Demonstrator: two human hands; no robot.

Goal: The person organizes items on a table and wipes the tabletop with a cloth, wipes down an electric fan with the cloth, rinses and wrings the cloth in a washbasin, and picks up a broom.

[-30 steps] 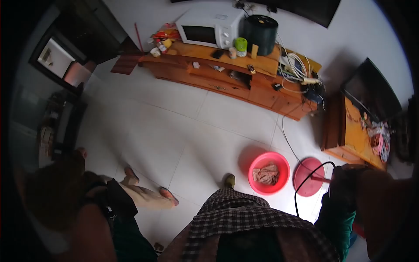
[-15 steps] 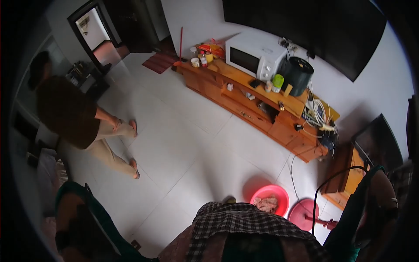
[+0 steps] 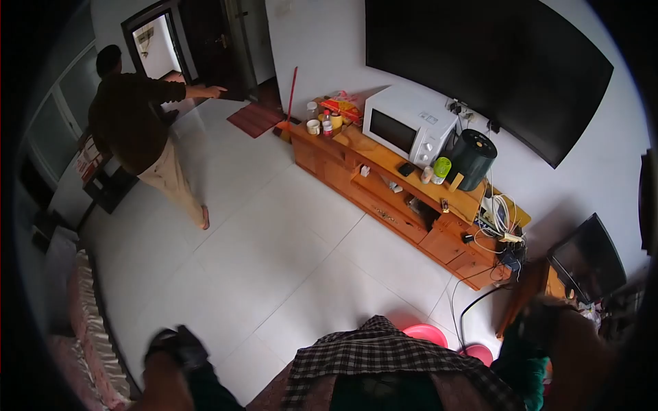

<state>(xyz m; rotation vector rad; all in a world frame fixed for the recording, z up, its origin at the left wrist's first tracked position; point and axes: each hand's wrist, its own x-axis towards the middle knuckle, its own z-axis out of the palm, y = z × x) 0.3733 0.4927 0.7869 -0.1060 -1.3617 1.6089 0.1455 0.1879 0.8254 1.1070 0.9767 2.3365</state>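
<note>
At the lower left is my left hand (image 3: 177, 346), dark and in shadow, with the bare forearm below it; its finger shapes cannot be made out. My right hand (image 3: 538, 325) is a dark blur at the lower right, near a black cable (image 3: 476, 303). Green fabric (image 3: 524, 370) shows beside each forearm. Between the arms, a black-and-white checked cloth (image 3: 384, 349) covers my front. Just beyond it, part of a pink basin (image 3: 426, 333) shows, and right of that a pink-red round object (image 3: 478, 353), mostly hidden.
A wooden TV cabinet (image 3: 391, 222) bears a white microwave (image 3: 411, 123), a dark green cylindrical appliance (image 3: 473, 161) and coiled cables (image 3: 504, 212). Above hangs a large television (image 3: 486, 75). Another person (image 3: 140, 130) walks at the left, one arm outstretched. A pink sofa edge (image 3: 89, 322) lies lower left.
My view has shifted, so the cabinet sits lower in it and the basin is mostly covered. Both hands have come into different positions. The other person has stepped away and stretched out an arm.
</note>
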